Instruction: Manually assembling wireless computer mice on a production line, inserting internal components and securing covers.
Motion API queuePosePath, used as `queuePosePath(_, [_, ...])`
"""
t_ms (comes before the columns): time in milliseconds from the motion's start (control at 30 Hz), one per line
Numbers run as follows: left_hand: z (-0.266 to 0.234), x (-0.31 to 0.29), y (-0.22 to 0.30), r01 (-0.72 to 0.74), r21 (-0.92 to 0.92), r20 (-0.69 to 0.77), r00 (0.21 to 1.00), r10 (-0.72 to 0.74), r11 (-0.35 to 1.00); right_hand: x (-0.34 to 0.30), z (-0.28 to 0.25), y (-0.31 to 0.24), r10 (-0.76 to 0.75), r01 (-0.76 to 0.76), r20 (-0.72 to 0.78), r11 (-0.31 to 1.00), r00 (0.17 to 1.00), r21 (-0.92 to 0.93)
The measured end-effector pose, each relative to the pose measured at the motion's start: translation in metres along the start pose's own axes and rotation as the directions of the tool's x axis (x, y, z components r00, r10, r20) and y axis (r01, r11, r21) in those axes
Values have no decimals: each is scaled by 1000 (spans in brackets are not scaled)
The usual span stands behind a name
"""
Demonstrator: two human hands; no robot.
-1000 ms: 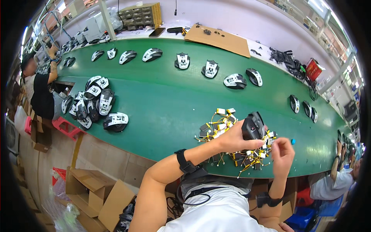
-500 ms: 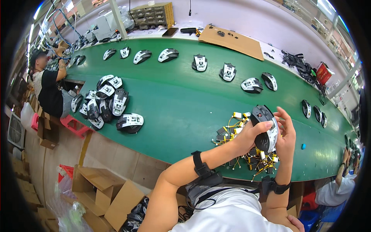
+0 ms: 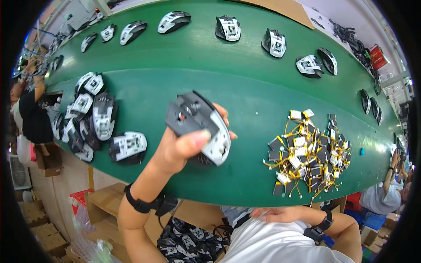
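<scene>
A black and white computer mouse shell (image 3: 215, 138) is gripped in my left hand (image 3: 177, 147), held above the green bench in front of me. My thumb lies across its near side and the fingertips show past its far edge. My right hand (image 3: 280, 215) is below the bench edge, against the white shirt, holding nothing that shows; its fingers look loosely stretched. Between the hand and the bench's right part lies a pile of small battery packs (image 3: 307, 153) with yellow wires. To the left, a heap of mouse shells (image 3: 103, 116) sits near another single shell (image 3: 129, 147).
The green bench (image 3: 237, 83) carries a spaced row of mouse shells (image 3: 228, 28) along its far side. A small blue piece (image 3: 362, 151) lies right of the batteries. Cardboard boxes (image 3: 103, 197) and a bag of mouse shells (image 3: 188, 241) are below. Co-workers sit at both ends.
My right hand has let go of the mouse shell and dropped to the shirt. My left hand has carried the shell leftward, away from the battery pile. The view has shifted too.
</scene>
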State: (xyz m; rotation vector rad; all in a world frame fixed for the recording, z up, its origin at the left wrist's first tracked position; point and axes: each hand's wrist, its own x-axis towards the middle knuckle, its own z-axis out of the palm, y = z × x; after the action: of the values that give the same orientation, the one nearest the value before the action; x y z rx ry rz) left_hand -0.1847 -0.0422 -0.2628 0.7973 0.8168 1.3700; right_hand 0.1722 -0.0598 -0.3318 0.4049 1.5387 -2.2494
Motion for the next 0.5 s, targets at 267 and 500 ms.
queuePosePath(267, [-6,-8,1,-60,413,142,990,0,909,-7,3,50,420,-350,63,821,905,-452])
queuePosePath(500, [1,-4,-30,-162,540,103,987,126,826,-26,90,175,-171,221,169,912,971,-347])
